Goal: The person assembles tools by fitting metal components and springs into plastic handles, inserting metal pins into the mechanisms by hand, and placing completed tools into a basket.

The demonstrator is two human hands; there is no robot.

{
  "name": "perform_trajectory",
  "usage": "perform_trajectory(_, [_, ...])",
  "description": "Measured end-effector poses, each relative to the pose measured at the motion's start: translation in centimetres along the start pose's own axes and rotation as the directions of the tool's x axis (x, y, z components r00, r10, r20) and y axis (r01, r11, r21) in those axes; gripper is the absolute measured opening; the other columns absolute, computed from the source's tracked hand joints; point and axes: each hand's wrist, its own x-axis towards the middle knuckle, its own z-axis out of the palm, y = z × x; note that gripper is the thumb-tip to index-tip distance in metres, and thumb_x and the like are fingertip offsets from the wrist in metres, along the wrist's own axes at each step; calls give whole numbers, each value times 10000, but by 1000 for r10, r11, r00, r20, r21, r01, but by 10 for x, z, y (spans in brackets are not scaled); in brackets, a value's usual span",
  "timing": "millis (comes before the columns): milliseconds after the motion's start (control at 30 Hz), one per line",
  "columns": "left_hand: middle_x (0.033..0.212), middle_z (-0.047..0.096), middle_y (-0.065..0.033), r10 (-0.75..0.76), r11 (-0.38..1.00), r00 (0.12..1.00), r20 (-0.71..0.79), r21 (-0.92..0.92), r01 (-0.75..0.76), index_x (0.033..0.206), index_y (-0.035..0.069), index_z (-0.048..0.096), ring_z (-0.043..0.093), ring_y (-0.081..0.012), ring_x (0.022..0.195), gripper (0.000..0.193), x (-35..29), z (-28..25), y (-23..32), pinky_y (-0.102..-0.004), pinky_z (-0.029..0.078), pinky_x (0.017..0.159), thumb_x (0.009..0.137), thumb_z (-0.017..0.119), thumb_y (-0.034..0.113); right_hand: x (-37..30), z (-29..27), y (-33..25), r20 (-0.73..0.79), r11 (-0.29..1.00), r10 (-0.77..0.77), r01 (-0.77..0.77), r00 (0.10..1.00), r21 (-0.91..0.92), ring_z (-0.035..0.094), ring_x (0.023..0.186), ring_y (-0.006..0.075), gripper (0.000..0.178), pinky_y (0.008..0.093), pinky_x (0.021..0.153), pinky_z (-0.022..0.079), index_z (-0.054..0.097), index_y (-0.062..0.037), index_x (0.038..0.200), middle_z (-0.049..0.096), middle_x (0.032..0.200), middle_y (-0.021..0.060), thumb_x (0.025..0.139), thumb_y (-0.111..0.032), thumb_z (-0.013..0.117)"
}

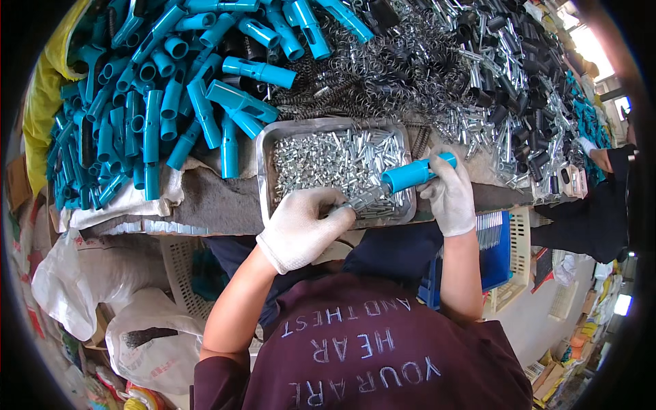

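Note:
In my gloved right hand [449, 195] is a teal tube [408, 176], gripped at its far end, with its open mouth turned left toward my other hand. My gloved left hand [307, 222] pinches a silver metal fitting [367, 199] between thumb and fingers. The fitting points at the tube's mouth; I cannot tell whether its tip is inside. Both hands are over the near right part of a metal tray [264, 179] filled with small silver pins [318, 160].
Teal tubes [154, 113] are heaped left of the tray. Dark coil springs [355, 82] lie behind it, with black sleeves [523, 89] and silver rods to the right. Below the table edge stand a blue crate [497, 263] and plastic bags [154, 335]. Another person's arm [601, 158] shows at far right.

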Motion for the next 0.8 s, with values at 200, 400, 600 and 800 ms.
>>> perform_trajectory(200, [639, 612, -51, 14, 997, 1000, -4, 78, -14, 776, -23, 656, 554, -103, 614, 263, -6, -1, 1, -283, 449, 579, 842, 584, 221, 4, -4, -17, 234, 985, 29, 12, 972, -172, 608, 662, 115, 183, 219, 512, 510, 552, -32, 1057, 592, 867, 58, 907, -121, 608])
perform_trajectory(400, [777, 632, -154, 127, 977, 992, -6, 176, -124, 926, -46, 629, 622, -253, 663, 181, -11, -6, -20, -350, 492, 620, 788, 593, 65, -10, 14, -17, 254, 938, 5, 83, 967, -336, 617, 689, 120, 128, 241, 565, 564, 562, -13, 1017, 582, 863, 53, 921, -91, 594])
perform_trajectory(600, [885, 654, -212, 332, 879, 941, -63, 383, -285, 1033, -32, 642, 652, -337, 777, 249, -9, 7, -36, -392, 518, 695, 915, 479, 115, -26, 27, 12, 426, 940, 331, -254, 842, -229, 645, 536, 214, 213, 271, 455, 546, 450, -48, 1127, 625, 797, 146, 1007, -224, 457])
perform_trajectory(800, [791, 639, -91, -72, 982, 989, 130, -162, 93, 1164, -9, 617, 612, -165, 651, 327, -11, 1, -1, -298, 491, 597, 973, 506, 232, -37, 41, 19, 499, 907, 420, -341, 758, -245, 654, 552, 199, 177, 281, 444, 528, 442, -71, 1126, 632, 789, 118, 1026, -216, 453])
